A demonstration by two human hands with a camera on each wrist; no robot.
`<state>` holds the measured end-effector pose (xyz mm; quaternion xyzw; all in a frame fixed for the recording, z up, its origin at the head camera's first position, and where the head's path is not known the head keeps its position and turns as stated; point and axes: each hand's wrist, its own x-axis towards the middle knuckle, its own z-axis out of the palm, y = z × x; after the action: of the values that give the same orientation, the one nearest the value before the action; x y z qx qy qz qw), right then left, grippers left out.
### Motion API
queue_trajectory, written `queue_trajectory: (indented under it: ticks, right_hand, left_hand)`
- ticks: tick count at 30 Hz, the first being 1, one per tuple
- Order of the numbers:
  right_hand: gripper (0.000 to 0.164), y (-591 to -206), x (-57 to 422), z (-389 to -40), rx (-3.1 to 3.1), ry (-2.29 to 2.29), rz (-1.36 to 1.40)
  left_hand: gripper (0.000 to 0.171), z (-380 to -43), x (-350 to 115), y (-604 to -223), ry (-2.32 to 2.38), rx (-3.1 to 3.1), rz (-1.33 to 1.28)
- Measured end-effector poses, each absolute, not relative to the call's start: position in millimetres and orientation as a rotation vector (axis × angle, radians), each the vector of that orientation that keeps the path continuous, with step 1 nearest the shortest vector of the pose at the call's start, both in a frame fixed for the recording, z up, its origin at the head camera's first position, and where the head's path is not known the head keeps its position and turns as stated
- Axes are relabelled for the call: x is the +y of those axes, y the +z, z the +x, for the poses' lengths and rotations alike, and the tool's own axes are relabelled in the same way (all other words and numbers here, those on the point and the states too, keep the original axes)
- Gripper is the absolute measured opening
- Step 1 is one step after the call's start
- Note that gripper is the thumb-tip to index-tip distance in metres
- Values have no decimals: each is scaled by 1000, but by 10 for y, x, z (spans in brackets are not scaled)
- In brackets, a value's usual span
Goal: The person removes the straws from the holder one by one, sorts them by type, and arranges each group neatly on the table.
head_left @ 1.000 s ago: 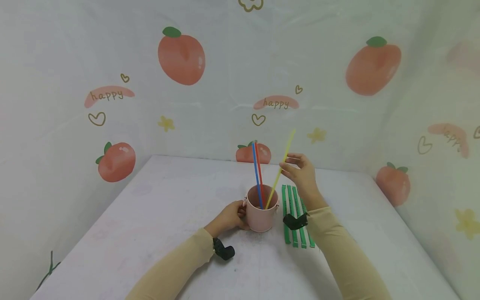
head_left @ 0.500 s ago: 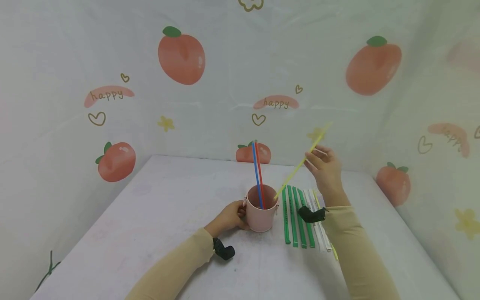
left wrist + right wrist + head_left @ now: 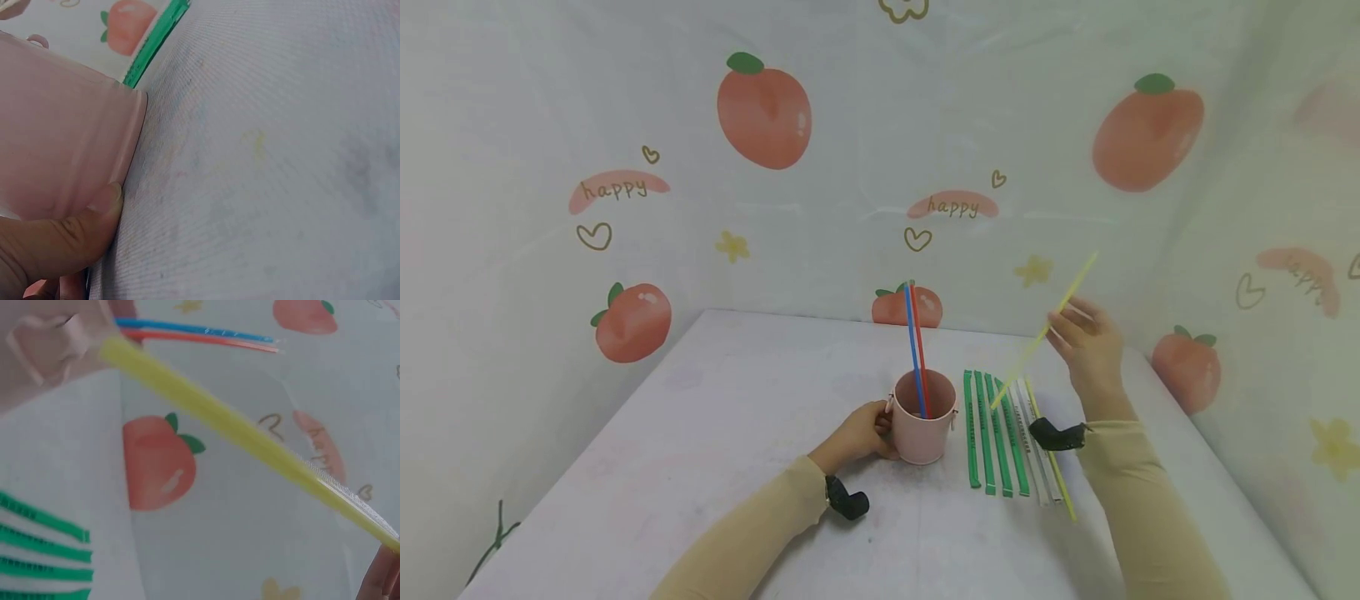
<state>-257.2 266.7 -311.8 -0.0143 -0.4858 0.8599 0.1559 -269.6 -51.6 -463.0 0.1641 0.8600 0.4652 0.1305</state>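
Note:
My left hand [image 3: 859, 429] grips the lower left side of a small pink bucket [image 3: 921, 439]; its thumb [image 3: 62, 244] presses near the bucket's base in the left wrist view. Inside the bucket lean a blue straw [image 3: 913, 325] and a red straw [image 3: 920, 333]. My right hand [image 3: 1088, 346], raised to the bucket's right, pinches a yellow straw [image 3: 1078, 281] near its middle. The straw slants down left, its lower end over the green packets. In the right wrist view this yellow straw [image 3: 225, 427] crosses the picture, and clear film shows along it near the fingers [image 3: 381, 578].
Several slim green packets [image 3: 984, 433] lie side by side just right of the bucket. Beyond them are white packets [image 3: 1034, 471] and another yellow straw [image 3: 1063, 487], partly under the right wrist camera. A patterned backdrop [image 3: 842, 217] rises behind the white table [image 3: 760, 375].
My right hand has moved right, drawing the yellow straw up out of the bucket and over the packets. The left hand and bucket have stayed still.

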Motion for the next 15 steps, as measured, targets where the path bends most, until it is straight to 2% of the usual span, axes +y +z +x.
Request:
queue_trajectory:
  ticks: [8, 15]
  right_hand:
    - [42, -3289, 2860, -2578, -1619, 2293, -35]
    - [54, -3413, 2993, -2569, -1845, 2103, 10]
  left_hand:
    - [58, -2709, -515, -4630, 1343, 2491, 487]
    - [57, -2704, -510, -4621, 1347, 2486, 483]
